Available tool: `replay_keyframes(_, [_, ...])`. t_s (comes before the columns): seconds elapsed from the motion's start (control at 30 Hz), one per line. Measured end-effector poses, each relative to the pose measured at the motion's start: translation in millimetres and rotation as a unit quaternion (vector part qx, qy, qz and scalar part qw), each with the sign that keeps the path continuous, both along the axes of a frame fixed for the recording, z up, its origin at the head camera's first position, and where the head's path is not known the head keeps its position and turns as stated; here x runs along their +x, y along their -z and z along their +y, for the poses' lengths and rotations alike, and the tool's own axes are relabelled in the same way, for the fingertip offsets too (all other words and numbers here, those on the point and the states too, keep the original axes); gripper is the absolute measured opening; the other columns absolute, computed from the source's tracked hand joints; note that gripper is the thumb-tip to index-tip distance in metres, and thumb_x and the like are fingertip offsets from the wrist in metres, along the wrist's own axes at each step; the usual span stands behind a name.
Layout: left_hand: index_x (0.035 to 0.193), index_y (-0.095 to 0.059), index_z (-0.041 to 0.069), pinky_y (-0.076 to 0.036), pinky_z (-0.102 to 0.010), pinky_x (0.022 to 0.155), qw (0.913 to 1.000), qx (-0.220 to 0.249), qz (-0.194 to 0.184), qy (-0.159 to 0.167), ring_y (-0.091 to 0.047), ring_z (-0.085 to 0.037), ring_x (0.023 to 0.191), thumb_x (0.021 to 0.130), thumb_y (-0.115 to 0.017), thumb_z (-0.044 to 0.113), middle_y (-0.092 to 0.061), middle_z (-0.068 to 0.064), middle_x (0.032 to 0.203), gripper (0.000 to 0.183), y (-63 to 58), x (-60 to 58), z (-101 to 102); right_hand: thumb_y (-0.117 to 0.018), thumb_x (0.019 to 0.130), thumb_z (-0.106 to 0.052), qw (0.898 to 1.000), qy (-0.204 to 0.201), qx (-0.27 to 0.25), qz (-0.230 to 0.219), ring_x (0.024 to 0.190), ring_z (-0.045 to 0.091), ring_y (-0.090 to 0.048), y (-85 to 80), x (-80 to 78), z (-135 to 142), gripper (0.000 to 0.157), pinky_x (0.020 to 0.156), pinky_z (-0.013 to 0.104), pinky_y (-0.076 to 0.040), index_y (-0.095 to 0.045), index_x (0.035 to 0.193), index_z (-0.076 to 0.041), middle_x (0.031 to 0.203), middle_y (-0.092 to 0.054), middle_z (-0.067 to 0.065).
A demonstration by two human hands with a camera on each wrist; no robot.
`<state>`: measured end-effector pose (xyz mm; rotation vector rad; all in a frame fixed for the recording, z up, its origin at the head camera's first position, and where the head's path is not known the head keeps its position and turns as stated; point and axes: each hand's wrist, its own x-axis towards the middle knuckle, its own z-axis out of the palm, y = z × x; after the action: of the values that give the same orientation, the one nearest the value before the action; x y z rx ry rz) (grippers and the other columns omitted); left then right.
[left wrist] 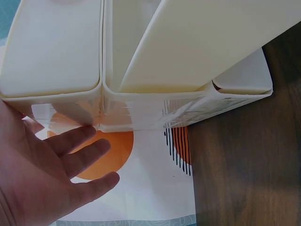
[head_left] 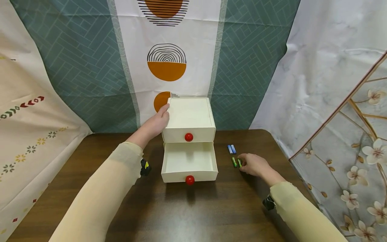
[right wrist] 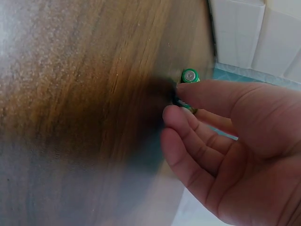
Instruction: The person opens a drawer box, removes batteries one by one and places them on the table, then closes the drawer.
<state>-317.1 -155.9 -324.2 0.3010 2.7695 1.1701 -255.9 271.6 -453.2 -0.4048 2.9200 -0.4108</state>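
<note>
A small cream cabinet [head_left: 189, 112] has two drawers with red knobs; the lower drawer [head_left: 189, 156] is pulled out and its visible inside is bare. My left hand [head_left: 155, 123] rests against the cabinet's left side near the top edge. In the left wrist view its fingers [left wrist: 91, 155] stretch along that side, fairly straight. To the right of the cabinet, my right hand [head_left: 255, 164] pinches a green battery [head_left: 240, 162] between thumb and fingers, low at the table. A second green battery [head_left: 234, 162] lies just left of it, its end showing in the right wrist view.
Two blue-and-white batteries [head_left: 231, 149] lie side by side beyond the green ones. The brown wooden table [head_left: 193, 215] carries everything. Patterned cloth [head_left: 251, 67] hangs behind the cabinet, with more cloth at both sides.
</note>
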Motion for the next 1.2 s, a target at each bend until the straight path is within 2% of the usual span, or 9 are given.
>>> replay_keyframes(0.73, [0.18,0.0,0.027,-0.014,-0.056,0.135,0.9999,-0.001,-0.005,-0.01,-0.018,-0.038,0.167,0.118,-0.016,0.048,-0.01,-0.009,0.185,0.068,-1.6,1.1,2.6,-0.084,0.094,-0.01,1.0,-0.002,-0.025,0.007,0.066,0.011,-0.064,3.0,-3.1,-1.3,0.054,0.07,0.042,-0.055,-0.067,0.144,0.001,0.086,-0.07,-0.002])
replay_keyframes(1.2, [0.18,-0.001,0.026,-0.013,-0.058,0.135,0.9999,0.003,-0.009,-0.011,-0.018,-0.039,0.167,0.118,-0.016,0.046,-0.011,-0.011,0.185,0.067,-3.4,3.5,4.2,-0.084,0.097,-0.014,1.0,0.014,-0.021,0.005,0.069,0.013,-0.063,-3.7,5.4,-1.4,0.055,0.068,0.043,-0.053,-0.066,0.148,-0.004,0.092,-0.07,-0.002])
